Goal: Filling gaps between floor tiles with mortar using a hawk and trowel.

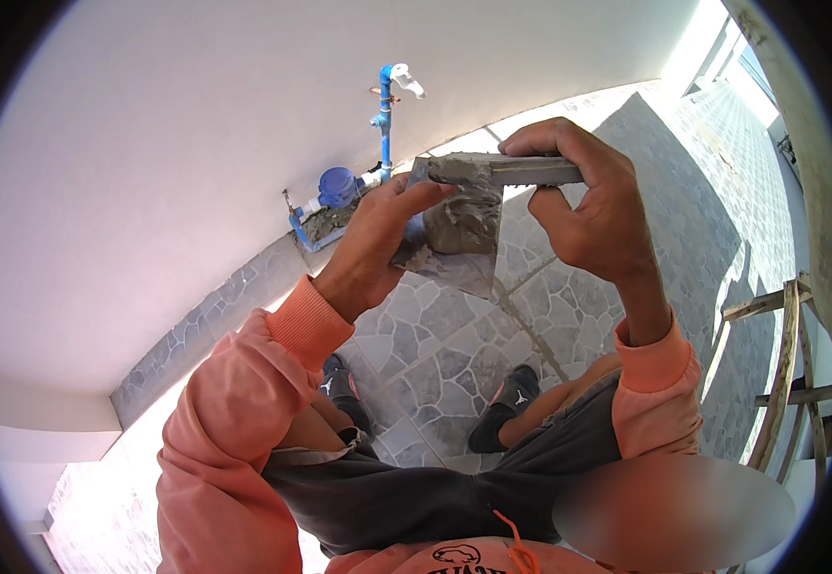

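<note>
My left hand [373, 239] is closed round the left edge of a flat metal plate [478, 275], which looks like a trowel blade. Any handle it has is hidden. Wet grey cement mortar [464, 222] lies heaped and smeared over the plate, close to my left thumb. My right hand [602, 206] pinches the right end of a narrow grey strip [536, 170], seemingly tile, between thumb and fingers. The strip runs level across the plate's top edge. Mortar coats its left end, where it meets the plate.
Against the white wall [196, 143] stands a blue water pipe [384, 134] with a white tap and a blue meter [338, 187]. Stone-patterned tile skirting [215, 316] follows the wall's foot. My shoes rest on patterned floor tiles [435, 364]. A wooden frame [784, 383] stands at right.
</note>
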A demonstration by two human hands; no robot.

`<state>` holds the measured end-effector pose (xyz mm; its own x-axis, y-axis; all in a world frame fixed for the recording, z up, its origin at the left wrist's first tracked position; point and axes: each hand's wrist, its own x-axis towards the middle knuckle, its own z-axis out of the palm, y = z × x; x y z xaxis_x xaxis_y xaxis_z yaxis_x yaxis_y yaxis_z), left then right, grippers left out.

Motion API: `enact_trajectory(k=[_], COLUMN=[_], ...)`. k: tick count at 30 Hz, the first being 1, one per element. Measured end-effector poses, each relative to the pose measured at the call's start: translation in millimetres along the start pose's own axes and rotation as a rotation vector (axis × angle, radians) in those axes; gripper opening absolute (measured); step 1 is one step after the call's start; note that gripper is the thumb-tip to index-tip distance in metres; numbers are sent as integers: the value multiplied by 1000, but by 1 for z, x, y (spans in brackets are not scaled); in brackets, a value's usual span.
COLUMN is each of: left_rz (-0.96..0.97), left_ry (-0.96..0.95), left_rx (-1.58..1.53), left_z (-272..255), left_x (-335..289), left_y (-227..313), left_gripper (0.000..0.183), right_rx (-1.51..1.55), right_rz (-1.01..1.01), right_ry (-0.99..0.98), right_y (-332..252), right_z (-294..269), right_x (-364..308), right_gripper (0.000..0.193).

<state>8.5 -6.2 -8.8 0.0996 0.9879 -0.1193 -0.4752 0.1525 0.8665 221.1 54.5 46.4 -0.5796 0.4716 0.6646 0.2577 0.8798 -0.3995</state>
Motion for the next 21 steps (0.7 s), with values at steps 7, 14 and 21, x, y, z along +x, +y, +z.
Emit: enact_trajectory(k=[7,14,21], left_rz=[-9,-61,-50], left_ry=[-6,85,230], left_rx=[14,-100,-123], left_z=[-2,-4,-5], left_x=[1,1,-1], left_y=[-2,2,2], left_gripper=[38,39,37], right_rx=[-41,167,732], right_rz=[-52,146,507], right_ry=[10,57,167], right_y=[3,8,24], right_z=[-4,-10,-18], right_x=[-3,-12,-27], right_gripper=[27,29,31])
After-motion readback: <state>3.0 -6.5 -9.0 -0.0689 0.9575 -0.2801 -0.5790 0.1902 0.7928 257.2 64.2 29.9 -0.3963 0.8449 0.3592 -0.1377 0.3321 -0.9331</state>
